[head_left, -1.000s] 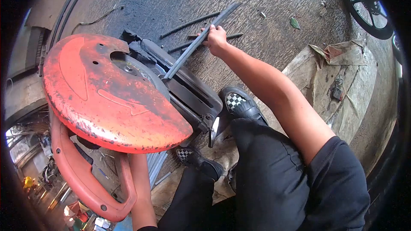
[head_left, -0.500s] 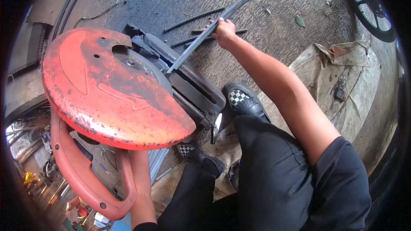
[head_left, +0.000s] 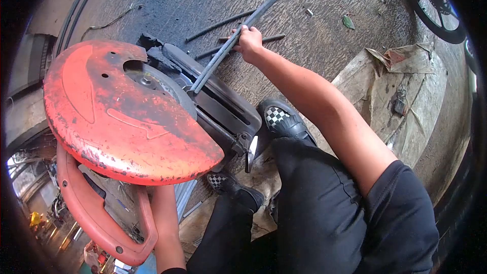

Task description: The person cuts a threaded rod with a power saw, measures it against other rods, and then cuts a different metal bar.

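My right hand [head_left: 248,44] is closed around a long grey metal bar [head_left: 261,14], which looks like two lengths side by side or one grooved piece. Its near end reaches the base [head_left: 223,104] of a red cut-off saw [head_left: 127,116], beside the round cutting disc [head_left: 175,91]. From below, my left forearm [head_left: 166,218] passes under the saw's red guard, which hides the hand. The saw's red loop handle [head_left: 96,218] lies left of that forearm.
Several thin dark rods [head_left: 218,25] lie on the wet, rough floor beyond my right hand. A dirty cloth sheet [head_left: 416,101] spreads at the right, below a black spoked wheel [head_left: 436,5]. My checkered shoes [head_left: 278,116] are close to the saw base.
The whole view has shifted slightly. The bar in my right hand has turned a little about its length and now shows a line along it. Its near end stays at the saw.
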Demonstrator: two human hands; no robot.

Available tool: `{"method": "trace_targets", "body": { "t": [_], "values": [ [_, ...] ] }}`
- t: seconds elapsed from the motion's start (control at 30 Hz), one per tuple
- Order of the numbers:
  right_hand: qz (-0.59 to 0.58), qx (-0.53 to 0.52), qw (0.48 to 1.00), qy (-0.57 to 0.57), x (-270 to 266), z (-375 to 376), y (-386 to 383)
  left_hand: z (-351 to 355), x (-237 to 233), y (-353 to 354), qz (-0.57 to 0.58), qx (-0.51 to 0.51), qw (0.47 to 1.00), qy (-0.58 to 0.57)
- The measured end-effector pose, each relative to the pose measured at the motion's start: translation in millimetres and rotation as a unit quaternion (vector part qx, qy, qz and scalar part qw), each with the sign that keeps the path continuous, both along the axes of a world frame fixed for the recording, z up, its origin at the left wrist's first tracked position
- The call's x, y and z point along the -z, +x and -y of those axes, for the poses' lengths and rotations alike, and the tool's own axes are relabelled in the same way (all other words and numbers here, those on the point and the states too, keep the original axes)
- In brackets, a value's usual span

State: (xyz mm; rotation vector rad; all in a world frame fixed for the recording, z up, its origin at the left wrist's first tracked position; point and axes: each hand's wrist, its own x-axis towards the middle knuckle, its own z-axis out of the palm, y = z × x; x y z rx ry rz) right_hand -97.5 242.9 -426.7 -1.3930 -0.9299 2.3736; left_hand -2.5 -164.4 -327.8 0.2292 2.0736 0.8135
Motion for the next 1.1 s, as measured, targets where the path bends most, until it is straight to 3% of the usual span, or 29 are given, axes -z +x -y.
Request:
{"method": "trace_targets", "body": {
  "t": [0.13, 0.5, 0.7, 0.97, 1.0, 1.03, 1.1],
  "values": [
    [0.039, -0.01, 0.992, 0.121, 40, -2, -10, -2, -5, 3, -0.002, 0.008, 1.0, -0.005],
    [-0.023, -0.021, 0.999, -0.011, -5, -16, 5, -17, -21, 9, -0.003, 0.042, 0.999, -0.018],
    [-0.051, -0.049, 0.997, 0.032, 3, -14, 5, -13, -39, 14, -0.008, 0.048, 0.998, -0.041],
    [-0.098, -0.015, 0.995, 0.008, -1, -10, 9, -14, -78, 20, -0.024, 0.056, 0.995, -0.084],
    [-0.099, -0.012, 0.995, 0.004, 0, -11, 8, -20, -105, 35, 0.167, -0.052, 0.982, -0.065],
    [-0.091, -0.016, 0.996, 0.014, 1, -12, 6, -33, -145, 45, 0.244, 0.01, 0.968, -0.065],
    [-0.074, -0.032, 0.996, 0.038, 2, -15, 4, -61, -221, 56, 0.236, 0.125, 0.96, -0.083]
  ]
}}
